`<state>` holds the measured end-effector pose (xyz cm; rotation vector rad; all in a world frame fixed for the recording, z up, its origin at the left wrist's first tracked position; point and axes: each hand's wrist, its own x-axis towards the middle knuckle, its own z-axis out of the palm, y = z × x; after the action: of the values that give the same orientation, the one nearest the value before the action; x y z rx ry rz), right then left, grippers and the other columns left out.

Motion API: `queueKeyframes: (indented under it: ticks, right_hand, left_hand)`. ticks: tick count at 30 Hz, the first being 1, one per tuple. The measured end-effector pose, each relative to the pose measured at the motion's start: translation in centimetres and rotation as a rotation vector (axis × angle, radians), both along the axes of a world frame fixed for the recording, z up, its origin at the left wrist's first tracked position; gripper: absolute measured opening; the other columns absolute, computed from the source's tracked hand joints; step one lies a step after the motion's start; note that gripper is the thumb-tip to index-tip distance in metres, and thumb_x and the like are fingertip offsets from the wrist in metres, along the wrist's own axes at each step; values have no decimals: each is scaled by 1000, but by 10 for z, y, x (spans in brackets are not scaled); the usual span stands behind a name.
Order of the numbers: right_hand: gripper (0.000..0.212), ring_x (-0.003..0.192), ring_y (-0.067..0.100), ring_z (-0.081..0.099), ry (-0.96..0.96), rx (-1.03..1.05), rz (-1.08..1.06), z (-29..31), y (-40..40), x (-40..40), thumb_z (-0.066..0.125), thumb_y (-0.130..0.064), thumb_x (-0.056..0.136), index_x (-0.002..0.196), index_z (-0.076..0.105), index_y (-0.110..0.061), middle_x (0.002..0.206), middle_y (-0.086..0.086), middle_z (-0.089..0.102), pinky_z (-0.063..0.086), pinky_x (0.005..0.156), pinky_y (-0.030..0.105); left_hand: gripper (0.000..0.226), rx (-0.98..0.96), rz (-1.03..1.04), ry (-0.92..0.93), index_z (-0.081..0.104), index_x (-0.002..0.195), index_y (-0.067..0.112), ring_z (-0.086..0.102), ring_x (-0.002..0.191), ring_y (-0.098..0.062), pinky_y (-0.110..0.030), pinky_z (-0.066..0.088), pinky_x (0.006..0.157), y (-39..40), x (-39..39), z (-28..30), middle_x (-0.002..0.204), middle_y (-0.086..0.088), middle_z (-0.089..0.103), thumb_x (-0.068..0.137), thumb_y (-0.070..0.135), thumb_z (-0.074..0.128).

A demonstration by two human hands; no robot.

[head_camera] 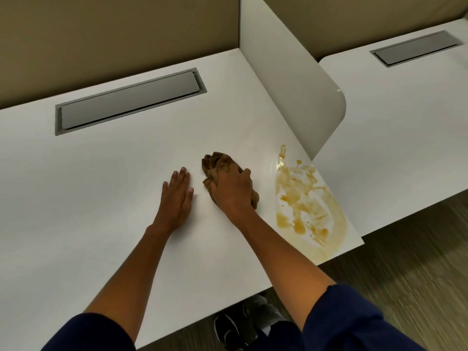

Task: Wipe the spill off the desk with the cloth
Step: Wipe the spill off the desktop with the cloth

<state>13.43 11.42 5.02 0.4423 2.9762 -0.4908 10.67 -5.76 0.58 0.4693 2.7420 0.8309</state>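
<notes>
In the head view, the right hand point(231, 188) had its fingers point(245, 172) clenched round the brown cloth point(215, 163), a soft, light, bunched wad best gripped from above. The left hand point(177, 193) lay flat, released, on the smooth white bench point(101, 173). Just right of the clenched fingers, the yellowish spill point(309, 206) looked thin, smeared and slippery

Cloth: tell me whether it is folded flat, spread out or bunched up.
Bunched up. The brown cloth sits crumpled in a wad under the right hand on the desk.
</notes>
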Motion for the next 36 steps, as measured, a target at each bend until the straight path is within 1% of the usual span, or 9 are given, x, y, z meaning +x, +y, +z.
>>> queueKeyframes:
  ticks: [6, 12, 16, 20, 25, 28, 30, 33, 36]
  right_hand:
    - [46, 101, 32, 47, 27, -74, 44, 6, -33, 60, 51, -52, 95, 117, 58, -13, 121, 9, 56, 48, 85, 40]
    - [46, 100, 33, 51, 66, -231, 25, 10, -57, 122, 61, -44, 92, 121, 56, -9, 116, 14, 57, 50, 84, 41]
    - [41, 105, 30, 47, 10, -105, 186, 6, -66, 157, 53, -48, 94, 124, 56, -20, 128, 5, 54, 45, 82, 37]
    - [41, 108, 32, 45, -38, -25, 285, 4, -66, 188, 50, -49, 95, 126, 56, -24, 133, 3, 51, 45, 83, 38]
    - [43, 113, 32, 44, -55, -9, 319, 1, -49, 212, 44, -49, 95, 128, 56, -26, 135, 2, 53, 46, 89, 41]
    - [51, 109, 27, 45, -37, -17, 262, -1, -28, 224, 31, -53, 93, 133, 51, -29, 137, -1, 51, 47, 92, 39]
    - [48, 106, 24, 47, 42, -99, 149, -3, -9, 230, 37, -50, 95, 138, 47, -30, 137, -2, 50, 48, 91, 38]
    - [45, 113, 20, 49, 259, -345, -176, 0, 31, 241, 46, -42, 94, 137, 51, -28, 136, -4, 51, 48, 96, 36]
    - [44, 112, 18, 50, 486, -407, -470, 4, 82, 248, 45, -40, 94, 134, 54, -24, 134, -5, 54, 49, 92, 33]
  left_hand:
    - [53, 62, 35, -56, 14, 158, 11, 1, 155, -15, -37, -4, 124, -22, 35, 4, 167, -1, 9, 109, 22, 29]
    - [52, 80, 54, -97, 15, 158, 11, 3, 155, -16, -36, -2, 123, -39, 62, 6, 167, -2, 13, 109, 24, 27]
    - [53, 74, 55, -87, 16, 158, 10, 3, 155, -19, -40, -2, 124, -46, 78, 3, 167, -4, 13, 109, 27, 27]
    - [56, -10, 36, -79, 12, 158, 12, -2, 155, -19, -44, -4, 123, -44, 92, -1, 168, -3, 5, 108, 35, 23]
    - [61, -107, 17, -41, 9, 159, 14, -9, 155, -20, -47, -7, 122, -32, 106, -5, 168, -4, -3, 106, 43, 18]
    - [63, -96, 22, -26, 8, 159, 13, -10, 154, -19, -48, -6, 123, -20, 111, -3, 168, -3, -4, 106, 44, 19]
    - [63, -93, 15, -16, 9, 159, 13, -10, 154, -19, -48, -6, 123, -11, 111, -3, 168, -3, -5, 106, 44, 22]
    - [63, -122, -1, 24, 10, 159, 12, -11, 154, -19, -49, -5, 123, 3, 113, -4, 168, -4, -7, 106, 43, 26]
    - [64, -179, -32, 95, 13, 159, 11, -9, 155, -22, -51, -3, 122, 17, 111, -7, 168, -5, -5, 106, 42, 29]
